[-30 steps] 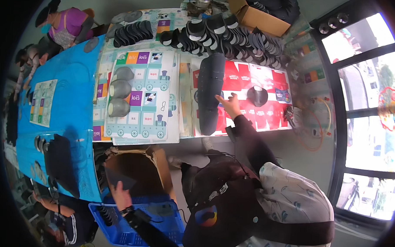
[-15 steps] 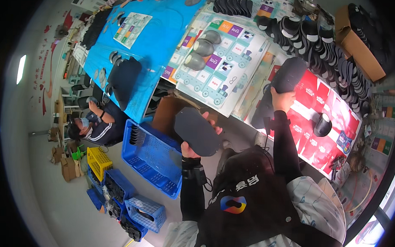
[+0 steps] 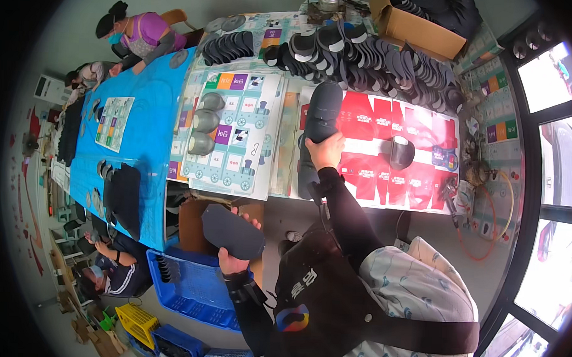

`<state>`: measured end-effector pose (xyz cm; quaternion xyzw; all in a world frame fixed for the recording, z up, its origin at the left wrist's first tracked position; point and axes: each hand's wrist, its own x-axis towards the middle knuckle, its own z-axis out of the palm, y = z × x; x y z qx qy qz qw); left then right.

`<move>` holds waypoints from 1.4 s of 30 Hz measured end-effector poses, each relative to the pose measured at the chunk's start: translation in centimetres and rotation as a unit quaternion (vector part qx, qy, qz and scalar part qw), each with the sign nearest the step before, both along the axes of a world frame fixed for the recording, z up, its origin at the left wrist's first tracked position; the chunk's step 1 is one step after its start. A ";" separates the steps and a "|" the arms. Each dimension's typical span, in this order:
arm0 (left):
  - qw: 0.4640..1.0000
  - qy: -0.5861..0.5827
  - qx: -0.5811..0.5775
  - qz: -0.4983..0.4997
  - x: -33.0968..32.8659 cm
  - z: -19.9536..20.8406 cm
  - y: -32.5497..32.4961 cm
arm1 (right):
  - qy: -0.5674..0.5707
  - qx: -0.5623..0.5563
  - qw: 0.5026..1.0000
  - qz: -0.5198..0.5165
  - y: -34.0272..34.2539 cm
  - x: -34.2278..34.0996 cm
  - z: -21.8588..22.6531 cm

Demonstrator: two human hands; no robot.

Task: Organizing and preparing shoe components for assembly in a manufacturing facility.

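1. Left hand (image 3: 233, 260) closed on a dark insole (image 3: 232, 231), held flat above the brown carton (image 3: 193, 224), near side of the table.
2. Right hand (image 3: 325, 151) gripping a stack of dark insoles (image 3: 319, 126) resting on the red printed sheet (image 3: 419, 158).
3. Further right, a single dark piece (image 3: 401, 151).
4. Blue crate (image 3: 191, 288) down left.
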<state>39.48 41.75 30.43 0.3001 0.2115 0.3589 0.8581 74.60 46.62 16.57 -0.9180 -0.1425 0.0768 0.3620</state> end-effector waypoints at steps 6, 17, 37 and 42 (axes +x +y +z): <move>1.000 -0.003 -0.014 0.010 -0.6 -1.3 0.4 | 0.042 0.105 0.994 -0.003 -1.5 1.4 -0.8; 0.995 -0.033 -0.088 -0.018 5.9 -0.7 0.5 | 0.168 0.514 0.781 0.313 -7.0 -4.6 15.9; 0.993 0.056 0.070 0.079 1.8 8.6 1.9 | 0.223 0.242 0.760 0.561 -9.9 -12.1 24.3; 0.997 0.048 -0.020 0.063 2.3 9.2 0.9 | 0.456 0.281 0.720 0.441 -9.6 -11.5 23.6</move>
